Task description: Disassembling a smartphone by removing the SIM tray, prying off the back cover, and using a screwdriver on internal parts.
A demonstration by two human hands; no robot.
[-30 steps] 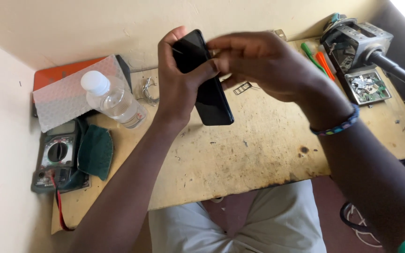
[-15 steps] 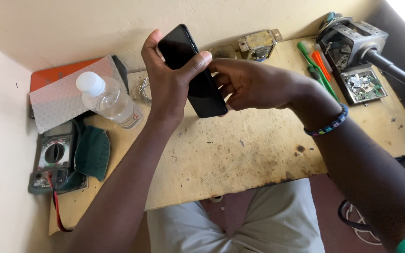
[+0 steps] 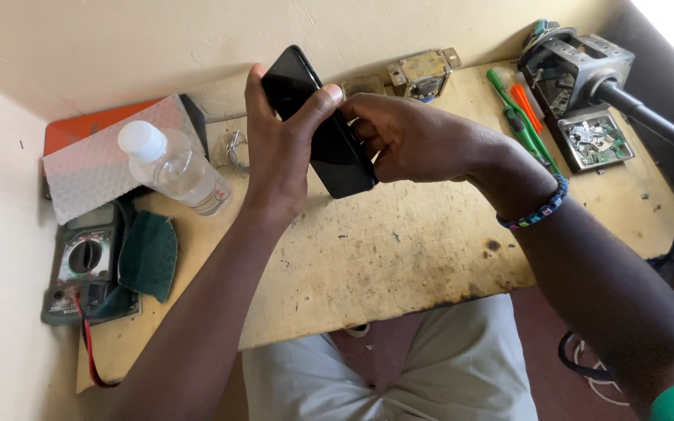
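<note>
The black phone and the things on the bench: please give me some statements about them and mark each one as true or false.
1. Both hands are on the black phone: the left hand grips it and the right hand touches its edge. True.
2. The phone lies flat on the wooden bench. False: it is held up, above the bench.
3. A clear plastic bottle with a white cap lies to the left of the left hand. True.
4. The multimeter stands by the right wrist. False: it sits at the bench's left end.
5. A beaded bracelet is on the right wrist. True.
</note>
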